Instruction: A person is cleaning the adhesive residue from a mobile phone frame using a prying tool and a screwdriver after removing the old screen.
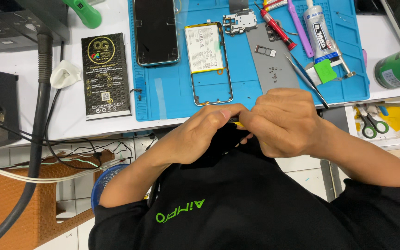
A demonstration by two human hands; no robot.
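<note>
Both hands, left hand (204,132) and right hand (281,122), pinch a small dark part (235,121) (mostly hidden) near the phone frame (211,62).

Blue mat (172,99), near edge: bare strip left of the phone frame (211,65), open to a hand. Far edge: blocked by dark phone (156,31), screwdriver (276,25), glue tube (319,30). Right corner: tweezers (307,78), green pick (325,71). White bench (70,122), left: black packet (105,74), cables (47,106). Both hands (251,122) closed off the near middle
</note>
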